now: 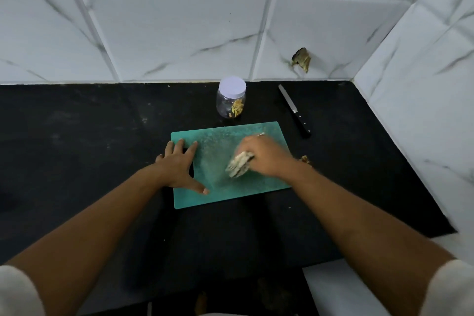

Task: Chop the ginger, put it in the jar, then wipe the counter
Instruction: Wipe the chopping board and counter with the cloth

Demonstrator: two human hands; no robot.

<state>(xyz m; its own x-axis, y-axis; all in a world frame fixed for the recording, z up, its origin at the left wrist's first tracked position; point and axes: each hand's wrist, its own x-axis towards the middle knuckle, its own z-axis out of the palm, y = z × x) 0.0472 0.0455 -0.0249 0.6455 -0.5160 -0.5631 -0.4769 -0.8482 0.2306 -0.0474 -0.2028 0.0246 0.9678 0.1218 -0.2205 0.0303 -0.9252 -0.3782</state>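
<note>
Ginger (236,108) is sitting chopped inside the capped jar (231,97) at 12 o'clock while the right hand (261,155) is clenching a cloth (239,164) on the cutting board (225,146), the left hand (179,164) is pressing flat with spread fingers, and careless sweeping is risking flinging scraps (305,159) at 3 o'clock.

Readable text: none anywhere in the view.
Jar (231,101): clear plastic with a plain white lid, no label or print visible.
Knife (295,111): bare blade and dark handle, no brand mark legible.
Cutting board (220,136): green surface, no lettering.
Wall tiles (179,20): marble veining only, no signs.
</note>
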